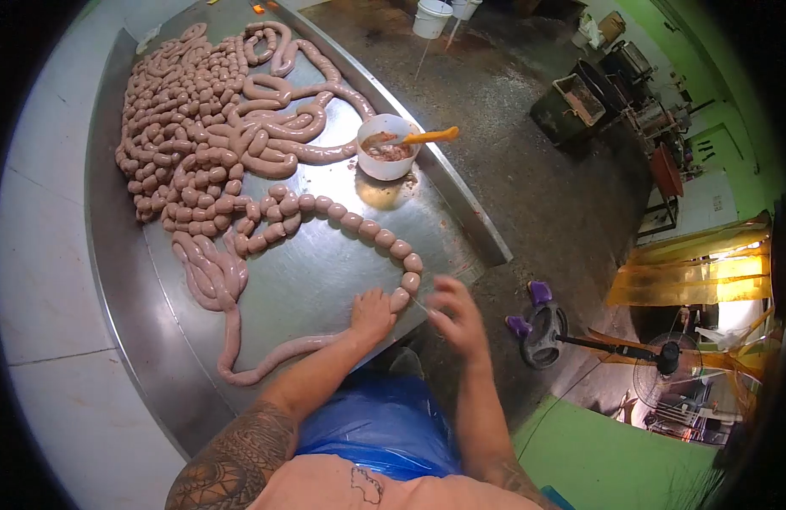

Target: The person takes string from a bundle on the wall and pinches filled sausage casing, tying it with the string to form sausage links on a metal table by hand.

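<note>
Sausage chain (pixel 369 229) arcing across the middle of the frame, round links running down to the two hands! The left hand (pixel 373 314) closes over it just below centre, beside the lowest link, with a smooth unlinked length (pixel 299 347) trailing away to the lower left. Just to its right, the right hand (pixel 454 314) is blurred, fingers curled, a thin string (pixel 419 303) between it and the links; whether it pinches that string, I cannot tell. All this over a metal table (pixel 325 263), where a big sausage heap (pixel 180 119) fills the upper left. Top centre, a white tub (pixel 383 170) holds minced stuff and a yellow-orange handle (pixel 433 135). Farther out, a fan (pixel 667 359) stands lower right.
</note>
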`<action>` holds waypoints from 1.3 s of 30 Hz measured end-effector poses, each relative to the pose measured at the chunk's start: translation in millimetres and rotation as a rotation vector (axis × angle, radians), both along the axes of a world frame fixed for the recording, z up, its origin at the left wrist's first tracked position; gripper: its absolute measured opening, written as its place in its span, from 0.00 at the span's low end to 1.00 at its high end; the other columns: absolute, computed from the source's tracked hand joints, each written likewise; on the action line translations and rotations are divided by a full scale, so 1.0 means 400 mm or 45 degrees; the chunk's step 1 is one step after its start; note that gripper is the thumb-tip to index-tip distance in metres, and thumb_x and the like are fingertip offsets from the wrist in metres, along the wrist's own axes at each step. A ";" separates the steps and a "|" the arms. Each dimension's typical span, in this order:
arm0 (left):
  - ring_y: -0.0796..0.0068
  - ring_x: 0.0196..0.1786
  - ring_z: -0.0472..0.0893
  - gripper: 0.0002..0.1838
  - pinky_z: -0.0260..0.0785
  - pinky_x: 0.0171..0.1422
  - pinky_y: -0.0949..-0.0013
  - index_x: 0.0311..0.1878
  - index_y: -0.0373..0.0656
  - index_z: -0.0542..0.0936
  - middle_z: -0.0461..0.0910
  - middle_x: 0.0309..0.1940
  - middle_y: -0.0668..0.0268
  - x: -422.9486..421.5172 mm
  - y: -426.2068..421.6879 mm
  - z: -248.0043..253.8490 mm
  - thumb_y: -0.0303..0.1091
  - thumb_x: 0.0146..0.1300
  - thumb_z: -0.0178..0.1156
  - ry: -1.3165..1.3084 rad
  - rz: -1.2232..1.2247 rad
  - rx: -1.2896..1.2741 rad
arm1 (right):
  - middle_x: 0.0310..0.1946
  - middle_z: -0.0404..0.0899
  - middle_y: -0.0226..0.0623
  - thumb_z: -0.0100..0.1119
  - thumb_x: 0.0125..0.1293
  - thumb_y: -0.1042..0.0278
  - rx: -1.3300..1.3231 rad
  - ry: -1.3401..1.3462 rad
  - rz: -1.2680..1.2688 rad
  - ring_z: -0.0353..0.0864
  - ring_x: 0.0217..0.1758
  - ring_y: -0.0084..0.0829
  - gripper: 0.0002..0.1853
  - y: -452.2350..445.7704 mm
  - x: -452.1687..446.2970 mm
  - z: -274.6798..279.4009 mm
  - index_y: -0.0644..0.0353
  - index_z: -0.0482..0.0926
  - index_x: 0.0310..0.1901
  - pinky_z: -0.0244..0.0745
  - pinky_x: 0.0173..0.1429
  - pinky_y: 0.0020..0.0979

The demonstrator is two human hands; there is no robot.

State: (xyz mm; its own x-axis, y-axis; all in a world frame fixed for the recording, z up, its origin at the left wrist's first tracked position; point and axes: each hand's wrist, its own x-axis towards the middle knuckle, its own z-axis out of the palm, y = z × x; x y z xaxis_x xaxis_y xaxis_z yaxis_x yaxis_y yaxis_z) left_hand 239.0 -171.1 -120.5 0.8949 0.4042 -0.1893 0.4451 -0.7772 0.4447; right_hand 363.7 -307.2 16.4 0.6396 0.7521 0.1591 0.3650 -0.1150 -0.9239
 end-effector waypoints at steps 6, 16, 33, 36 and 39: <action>0.44 0.48 0.80 0.16 0.71 0.49 0.50 0.43 0.38 0.77 0.81 0.40 0.44 -0.009 -0.040 -0.031 0.42 0.60 0.59 -0.372 0.327 -0.647 | 0.46 0.81 0.39 0.57 0.64 0.72 -0.071 1.065 -0.156 0.80 0.46 0.32 0.14 0.024 -0.036 -0.308 0.67 0.78 0.50 0.74 0.54 0.31; 0.62 0.38 0.77 0.14 0.69 0.43 0.59 0.38 0.36 0.81 0.81 0.34 0.53 -0.030 0.073 0.150 0.38 0.64 0.52 0.048 0.113 -1.426 | 0.39 0.82 0.39 0.51 0.68 0.69 -0.158 0.712 0.170 0.81 0.41 0.33 0.12 0.047 -0.029 -0.329 0.64 0.79 0.47 0.76 0.49 0.31; 0.57 0.56 0.73 0.18 0.64 0.58 0.54 0.48 0.43 0.75 0.74 0.51 0.55 0.041 -0.031 -0.001 0.34 0.52 0.61 -0.041 -0.052 0.091 | 0.37 0.77 0.39 0.59 0.56 0.71 -0.323 -0.355 0.072 0.74 0.48 0.43 0.04 -0.169 0.084 0.042 0.62 0.80 0.30 0.68 0.55 0.39; 0.51 0.54 0.76 0.15 0.67 0.56 0.51 0.46 0.42 0.76 0.77 0.48 0.52 0.045 -0.049 -0.014 0.35 0.55 0.60 0.039 0.024 -0.123 | 0.46 0.78 0.37 0.61 0.58 0.73 -0.052 -0.024 -0.056 0.76 0.53 0.35 0.11 0.054 0.031 -0.079 0.61 0.83 0.44 0.71 0.54 0.33; 0.47 0.51 0.78 0.12 0.68 0.54 0.48 0.43 0.40 0.77 0.79 0.44 0.48 0.049 -0.069 -0.080 0.35 0.57 0.58 -0.018 0.180 -0.320 | 0.46 0.80 0.32 0.61 0.61 0.72 -0.437 0.458 -0.030 0.77 0.51 0.28 0.17 -0.019 0.091 -0.287 0.61 0.80 0.53 0.72 0.53 0.29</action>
State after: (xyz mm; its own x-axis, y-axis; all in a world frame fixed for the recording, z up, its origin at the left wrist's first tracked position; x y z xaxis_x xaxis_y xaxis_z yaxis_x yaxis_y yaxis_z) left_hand 258.5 -198.8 -152.6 0.8361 0.4674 -0.2872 0.5339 -0.5726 0.6222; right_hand 399.9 -314.7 -98.2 0.6258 0.7073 -0.3288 0.0239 -0.4388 -0.8983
